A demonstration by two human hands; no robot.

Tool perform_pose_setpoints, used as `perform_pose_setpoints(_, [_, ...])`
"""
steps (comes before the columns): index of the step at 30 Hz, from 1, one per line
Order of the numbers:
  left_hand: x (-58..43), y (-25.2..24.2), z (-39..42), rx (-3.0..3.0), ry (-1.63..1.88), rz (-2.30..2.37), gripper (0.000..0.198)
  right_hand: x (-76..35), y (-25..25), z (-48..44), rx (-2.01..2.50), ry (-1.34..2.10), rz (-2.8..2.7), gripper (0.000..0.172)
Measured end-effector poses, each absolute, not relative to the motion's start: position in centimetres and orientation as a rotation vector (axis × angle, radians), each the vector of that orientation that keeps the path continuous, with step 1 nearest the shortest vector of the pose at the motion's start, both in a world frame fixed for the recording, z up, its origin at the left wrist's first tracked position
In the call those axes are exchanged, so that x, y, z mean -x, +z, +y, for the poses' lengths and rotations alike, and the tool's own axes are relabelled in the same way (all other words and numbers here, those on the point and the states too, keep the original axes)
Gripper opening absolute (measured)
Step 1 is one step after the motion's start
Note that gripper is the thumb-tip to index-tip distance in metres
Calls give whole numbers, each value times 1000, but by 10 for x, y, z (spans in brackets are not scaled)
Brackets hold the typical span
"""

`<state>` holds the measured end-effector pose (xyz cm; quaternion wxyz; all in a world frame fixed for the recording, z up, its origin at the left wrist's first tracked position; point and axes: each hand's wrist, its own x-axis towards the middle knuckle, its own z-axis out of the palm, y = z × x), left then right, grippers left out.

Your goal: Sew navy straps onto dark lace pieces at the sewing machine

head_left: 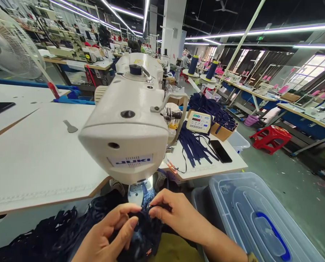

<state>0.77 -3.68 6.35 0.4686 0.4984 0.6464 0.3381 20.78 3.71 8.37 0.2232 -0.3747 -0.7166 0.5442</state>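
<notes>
Closest in, the left hand (108, 236) and right hand (176, 214) meet over a navy fabric piece (144, 236). Each grip is narrow, thumb and forefinger pinched shut on the cloth's upper edge, with the two hands nearly touching. The piece sits bunched just below the lit needle area of the Juki sewing machine (129, 123), whose head overhangs the hands and leaves little room above them. To the left a heap of navy strips (50, 236) lies below the front edge of the white counter (36, 160). To the right a clear plastic bin lid (255, 218) crowds the right forearm. Beyond the bin the floor is open as far as a red stool (270, 136). Further along the counter, right of the machine, lie loose navy strips (192, 143), a black phone (220, 151) near the edge and a control panel (198, 122) — behind them stand two blue thread cones (193, 64).
</notes>
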Motion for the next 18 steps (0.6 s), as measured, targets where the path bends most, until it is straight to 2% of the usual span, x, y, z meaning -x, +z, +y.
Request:
perform_pose_setpoints(3, [-22, 77, -31, -1160, 864, 1596, 43, -207, 83, 36, 1066, 1377, -2074, 18])
perform_pose_setpoints(9, [-30, 69, -32, -1209, 949, 1606, 34, -201, 78, 35, 1050, 1380, -2145, 23])
perform_pose_setpoints(15, [-19, 55, -30, -1603, 939, 1726, 24, -194, 62, 28, 997, 1318, -2096, 26])
perform_pose_setpoints(18, [-16, 52, -32, -1908, 1052, 1704, 17, -196, 62, 25, 918, 1442, -2046, 28])
